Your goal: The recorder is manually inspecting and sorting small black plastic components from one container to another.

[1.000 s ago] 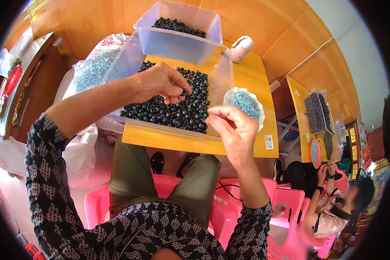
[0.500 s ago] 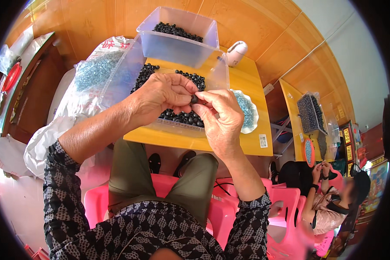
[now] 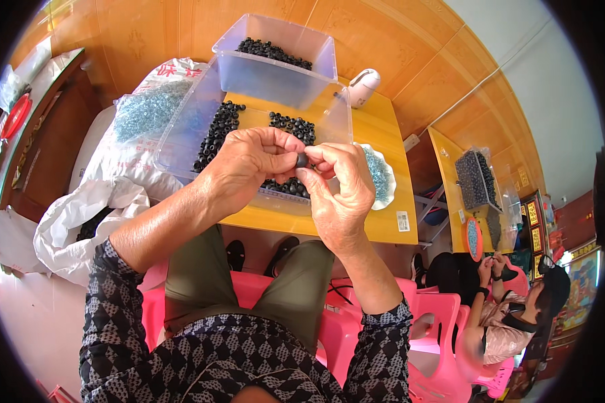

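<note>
Fingertips of both my hands meet on a small round black piece (image 3: 302,160), smooth on the side that shows. My left hand (image 3: 254,156) pinches it between thumb and index finger. From the other side my right hand (image 3: 343,188) grips it with thumb and fingers. Whether a smaller part sits in it is hidden by the fingers. Beneath the hands lies a clear plastic bin (image 3: 181,144) with many like black pieces (image 3: 216,131). Just right of my right hand a white scalloped dish (image 3: 390,190) holds small clear bluish pieces (image 3: 376,176).
A second clear bin (image 3: 275,77) with black pieces stands behind, beside a white rounded device (image 3: 364,88) on the yellow table (image 3: 393,127). At left lie a bag of bluish pieces (image 3: 148,111) and an open white bag (image 3: 60,235). Another person (image 3: 507,322) sits at a table on the right.
Both hands have come slightly lower, still pinching the black piece, and more of its smooth side shows. The left forearm has shifted a little to the right. The view has moved slightly.
</note>
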`<act>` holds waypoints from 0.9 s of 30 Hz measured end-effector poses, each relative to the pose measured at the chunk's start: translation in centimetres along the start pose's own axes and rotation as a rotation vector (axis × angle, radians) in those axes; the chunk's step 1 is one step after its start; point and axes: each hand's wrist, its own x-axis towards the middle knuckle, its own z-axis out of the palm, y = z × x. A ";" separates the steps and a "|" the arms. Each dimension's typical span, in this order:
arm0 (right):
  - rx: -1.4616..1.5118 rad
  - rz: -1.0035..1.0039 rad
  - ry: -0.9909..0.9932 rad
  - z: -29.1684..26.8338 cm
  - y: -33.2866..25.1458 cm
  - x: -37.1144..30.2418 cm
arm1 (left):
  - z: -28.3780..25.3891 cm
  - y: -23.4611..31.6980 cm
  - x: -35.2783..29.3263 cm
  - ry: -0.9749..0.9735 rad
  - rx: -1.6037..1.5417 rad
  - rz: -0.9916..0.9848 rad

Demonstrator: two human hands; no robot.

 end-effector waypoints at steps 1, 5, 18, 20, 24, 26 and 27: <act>-0.021 -0.003 -0.017 -0.1 0.0 -0.1 | 0.0 0.0 -0.1 0.005 0.022 0.026; -0.040 -0.016 -0.053 -0.3 -0.4 -0.3 | 0.2 -0.1 -0.6 0.042 0.194 0.173; 0.060 0.012 0.006 1.4 1.1 1.4 | 0.0 0.6 0.3 0.027 0.131 0.188; 0.044 0.021 -0.023 1.3 0.7 1.3 | -0.1 0.3 0.3 0.035 0.181 0.200; 0.090 0.059 -0.035 1.0 0.0 0.4 | -0.8 -0.1 -0.1 0.005 0.150 0.169; 0.096 0.044 -0.025 0.9 0.1 0.2 | -0.9 -0.1 -0.5 -0.014 0.120 0.165; 0.103 0.035 -0.018 0.9 0.1 0.2 | -0.9 -0.1 -0.6 -0.029 0.089 0.157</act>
